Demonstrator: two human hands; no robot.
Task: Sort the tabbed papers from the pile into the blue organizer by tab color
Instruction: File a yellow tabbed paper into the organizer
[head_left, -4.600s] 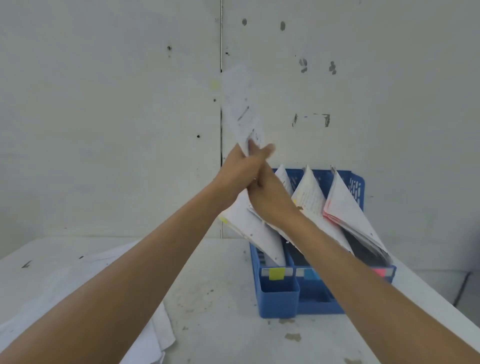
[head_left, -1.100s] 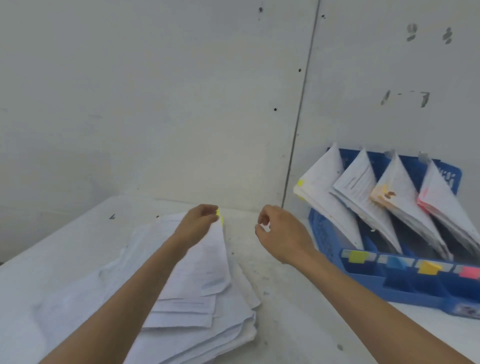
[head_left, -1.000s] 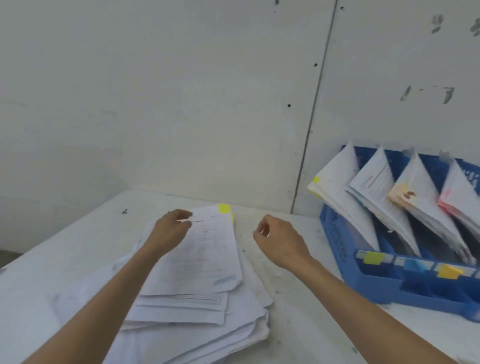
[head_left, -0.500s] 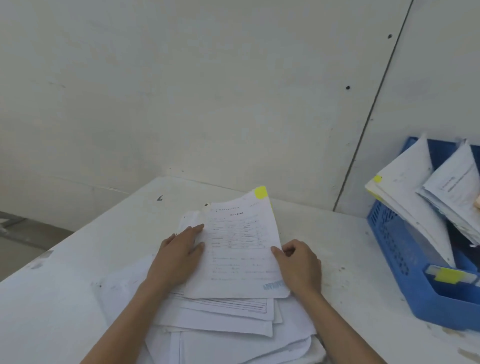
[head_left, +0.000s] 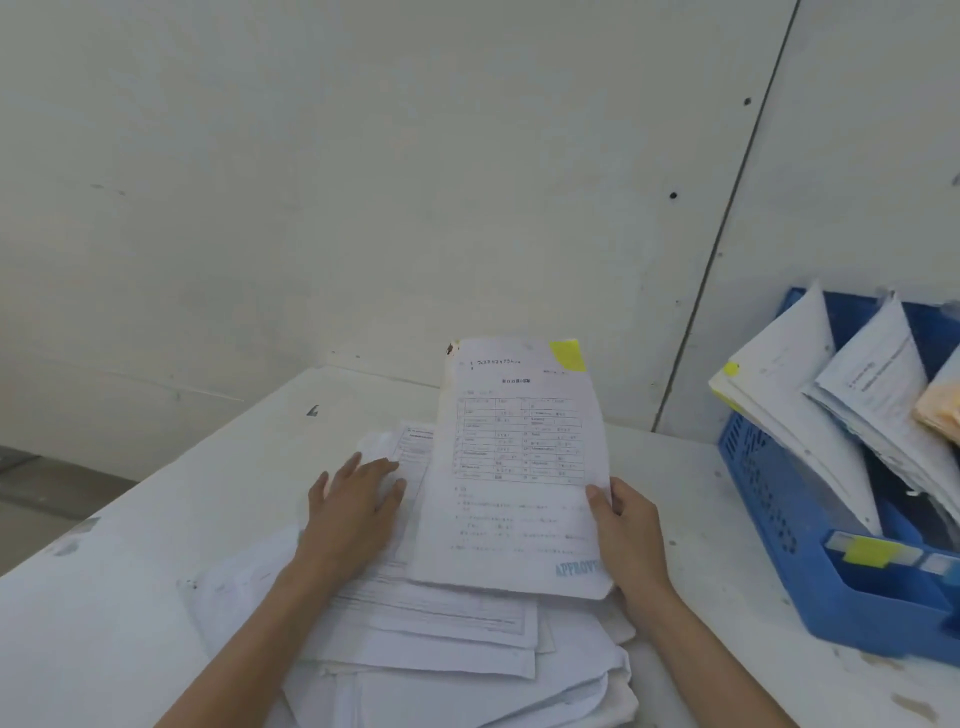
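Note:
My right hand (head_left: 626, 535) grips the right edge of a printed sheet (head_left: 514, 467) with a yellow tab (head_left: 567, 354) at its top right corner, its far end lifted off the paper pile (head_left: 431, 639). My left hand (head_left: 353, 512) lies flat with straight fingers on the pile, just left of the sheet. The blue organizer (head_left: 779, 525) stands at the right, with leaning stacks of papers in its slots. Its nearest slot carries a yellow label (head_left: 870, 552), and the stack in it shows a yellow tab (head_left: 731, 369).
The white table (head_left: 156, 561) ends at a left edge with floor beyond. A grey wall (head_left: 415, 182) stands close behind table and organizer. Bare tabletop lies between the pile and the organizer.
My right hand has taken the yellow-tabbed sheet by its right edge and raised it off the pile. The left hand slid off that sheet onto the papers beside it.

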